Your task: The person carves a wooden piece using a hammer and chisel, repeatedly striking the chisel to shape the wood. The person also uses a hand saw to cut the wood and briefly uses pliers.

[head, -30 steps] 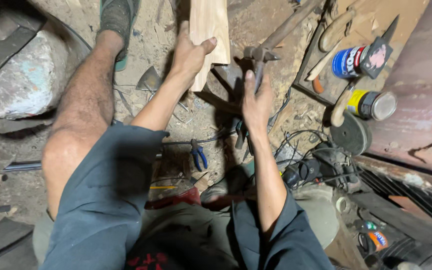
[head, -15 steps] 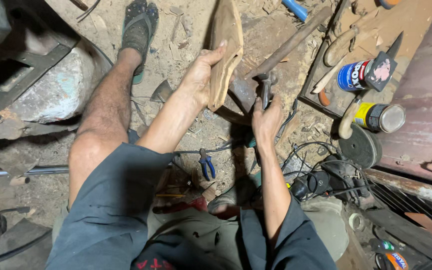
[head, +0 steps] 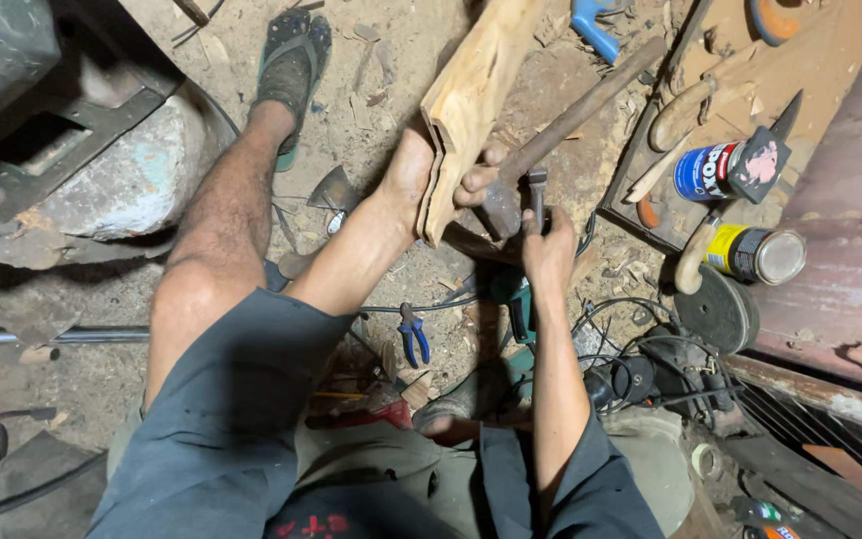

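Gripping: my left hand is wrapped around the lower end of the wooden piece, thumb on one face and fingers on the other.
Wooden piece: it now leans toward one o'clock, its top running out of view; half a second ago it stood nearer upright and showed its broad face.
Right hand: my right hand is closed around a dark metal tool, whose head sticks up just beside the wood's bottom edge at three o'clock; a second ago that hand lay flatter, near a hammer-like tool.
Long handle: a brown wooden handle runs from the hands out toward two o'clock, touching the wood's lower end as far as I can tell.
Left leg: the bare leg stretches to eleven o'clock, ending in a sandal.
Floor: blue-handled pliers lie at six o'clock from the hands.
Right side: two cans, one blue and one yellow, sit at three o'clock, well apart from the hands.
View: everything sits lower and closer than before.
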